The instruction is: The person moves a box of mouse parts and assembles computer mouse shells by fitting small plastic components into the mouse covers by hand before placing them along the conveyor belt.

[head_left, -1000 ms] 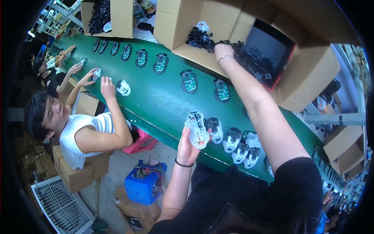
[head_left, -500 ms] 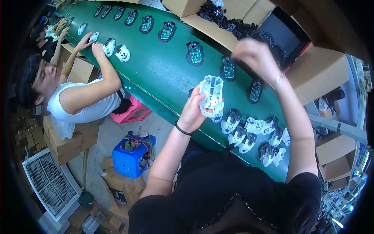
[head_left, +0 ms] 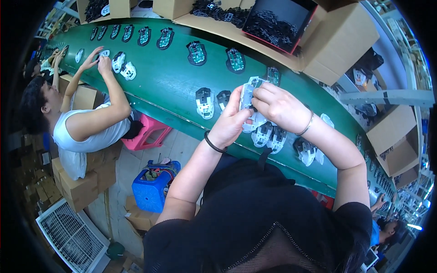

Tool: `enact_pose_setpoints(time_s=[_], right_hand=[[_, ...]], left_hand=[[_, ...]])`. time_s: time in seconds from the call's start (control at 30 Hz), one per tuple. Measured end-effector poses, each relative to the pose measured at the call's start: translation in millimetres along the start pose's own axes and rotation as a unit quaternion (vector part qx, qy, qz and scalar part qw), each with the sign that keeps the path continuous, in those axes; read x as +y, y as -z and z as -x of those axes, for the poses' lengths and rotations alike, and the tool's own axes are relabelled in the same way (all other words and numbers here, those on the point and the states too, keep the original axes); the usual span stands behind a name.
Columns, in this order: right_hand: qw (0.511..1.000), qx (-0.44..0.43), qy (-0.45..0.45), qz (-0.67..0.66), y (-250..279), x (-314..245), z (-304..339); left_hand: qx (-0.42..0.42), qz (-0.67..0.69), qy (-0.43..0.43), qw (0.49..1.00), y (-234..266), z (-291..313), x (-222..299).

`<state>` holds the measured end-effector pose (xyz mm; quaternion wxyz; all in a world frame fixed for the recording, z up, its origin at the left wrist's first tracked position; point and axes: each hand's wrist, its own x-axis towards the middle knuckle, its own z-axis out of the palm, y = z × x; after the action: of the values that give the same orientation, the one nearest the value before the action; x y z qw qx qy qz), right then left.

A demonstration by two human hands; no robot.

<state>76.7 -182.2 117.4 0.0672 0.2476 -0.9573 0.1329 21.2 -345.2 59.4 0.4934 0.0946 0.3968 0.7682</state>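
Observation:
My left hand point(head_left: 227, 125) is closed around a white computer mouse shell point(head_left: 247, 96), held tilted above the near part of the green work surface. My right hand point(head_left: 283, 108) is at the same shell, its fingertips pinched together against the inner side. Whatever those fingertips hold is hidden by the fingers; a dark spot shows just beneath them. Several white-and-black mouse shells point(head_left: 261, 135) lie under and beside my hands. Left of them is another mouse shell point(head_left: 205, 103) with a black upper part.
Green circuit boards on black mouse bases point(head_left: 196, 53) run in a row along the green surface point(head_left: 168, 77). Behind it, a cardboard box point(head_left: 337, 41) holds a black tray of small black parts point(head_left: 271, 29). A co-worker point(head_left: 91, 123) handles shells at left, near a blue stool point(head_left: 152, 186).
My right hand has come from the box of black parts down to the shell in my left hand. The view has shifted, and the shell is now more tilted.

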Motion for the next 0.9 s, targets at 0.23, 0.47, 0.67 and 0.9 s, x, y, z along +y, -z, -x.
enact_pose_setpoints(time_s=[0.23, 0.47, 0.67, 0.9], right_hand=[[0.978, 0.154, -0.117, -0.079, -1, -17, 31], [0.895, 0.297, -0.324, -0.078, -7, -39, 56], [0.851, 0.352, -0.368, -0.125, -14, -49, 75], [0.625, 0.415, -0.400, -0.527, -58, -61, 90]], left_hand=[[0.053, -0.097, -0.057, 0.992, -30, 3, -19], [0.045, -0.159, -0.114, 0.980, -46, 1, -34], [0.025, -0.168, -0.114, 0.979, -55, -1, -43], [0.017, -0.197, -0.123, 0.972, -66, -3, -64]])
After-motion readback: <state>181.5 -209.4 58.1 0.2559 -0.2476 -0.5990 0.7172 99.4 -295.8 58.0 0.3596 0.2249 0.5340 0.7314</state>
